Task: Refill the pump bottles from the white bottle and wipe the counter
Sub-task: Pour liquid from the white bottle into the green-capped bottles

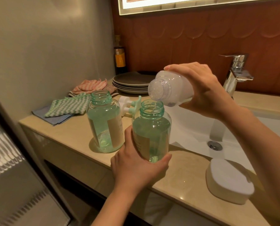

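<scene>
Now, head view: one view, looking down at the front edge of the surface, with the basin to the right.
White bottle: uncapped and tipped close to level, with its mouth just above the near pump bottle's open neck. I can make out no stream.
White bottle, handling: translucent plastic, probably light and a little squeezable. It is best held round the body behind the shoulder, where a squeeze can be eased. Its wide mouth may gush.
Right hand: wrapped round the white bottle's body, with the fingers over the top and the thumb beneath.
Near pump bottle: at the front edge of the surface, beside the basin, with its pump off. I cannot tell whether its base rests on the surface.
Near pump bottle, handling: clear green with a paper label, rigid and smooth. It would be slippery if liquid ran down it, and it gets heavier as it fills. A grip low round the body keeps the neck clear.
Left hand: grips the near pump bottle low down, with the thumb up its left side and the fingers curled under its base.
Second pump bottle: stands open on the surface just left of the first, with no hand on it.
Pump heads: lie behind the two bottles.
Green cloth: folded near the left edge, on a blue one, within reach for wiping.
Plates: stacked towards the back wall.
White round piece: sits at the front edge on the right. It is possibly a lid, but I cannot tell.
</scene>
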Action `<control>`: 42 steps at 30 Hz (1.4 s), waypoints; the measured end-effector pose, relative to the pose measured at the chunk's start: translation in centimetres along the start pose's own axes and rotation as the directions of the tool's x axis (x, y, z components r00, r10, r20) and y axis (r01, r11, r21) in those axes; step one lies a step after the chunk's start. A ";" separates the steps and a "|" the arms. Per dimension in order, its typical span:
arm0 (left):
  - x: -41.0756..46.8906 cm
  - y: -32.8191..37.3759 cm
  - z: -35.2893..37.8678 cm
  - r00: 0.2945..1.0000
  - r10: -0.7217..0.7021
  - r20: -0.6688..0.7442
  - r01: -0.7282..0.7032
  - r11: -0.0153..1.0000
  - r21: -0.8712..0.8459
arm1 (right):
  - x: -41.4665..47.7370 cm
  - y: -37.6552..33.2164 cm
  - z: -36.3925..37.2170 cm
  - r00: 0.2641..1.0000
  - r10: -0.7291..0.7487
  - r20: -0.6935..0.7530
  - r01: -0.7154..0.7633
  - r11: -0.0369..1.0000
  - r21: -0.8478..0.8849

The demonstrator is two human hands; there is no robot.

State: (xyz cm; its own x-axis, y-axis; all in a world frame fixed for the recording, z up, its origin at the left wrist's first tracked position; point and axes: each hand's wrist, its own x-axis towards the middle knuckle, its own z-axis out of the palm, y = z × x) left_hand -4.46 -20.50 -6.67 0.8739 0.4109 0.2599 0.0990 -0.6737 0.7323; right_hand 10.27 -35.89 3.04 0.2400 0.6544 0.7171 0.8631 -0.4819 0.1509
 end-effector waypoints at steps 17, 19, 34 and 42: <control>-0.2 0.0 -0.2 0.999 0.029 0.026 -0.029 1.000 0.003 | 0.0 0.3 -0.2 0.998 -0.042 -0.039 0.040 0.998 -0.055; -0.3 0.1 -0.2 0.999 0.028 0.030 -0.028 1.000 0.005 | 0.0 0.3 -0.2 0.998 -0.046 -0.044 0.043 0.997 -0.061; -0.2 0.1 -0.2 0.999 0.016 0.044 -0.018 0.999 0.043 | 0.1 0.2 -0.4 0.996 -0.061 -0.065 0.056 0.995 -0.080; -0.2 0.1 -0.2 0.999 0.008 0.044 -0.009 0.999 0.036 | 0.2 0.3 -0.5 0.994 -0.076 -0.073 0.068 0.992 -0.107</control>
State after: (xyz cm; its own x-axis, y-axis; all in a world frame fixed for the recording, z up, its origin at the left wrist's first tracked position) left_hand -4.77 -20.54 -6.50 0.8946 0.3784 0.2378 0.1079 -0.6992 0.7068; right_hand 10.31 -36.20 3.53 0.1403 0.6450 0.7512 0.8249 -0.4957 0.2715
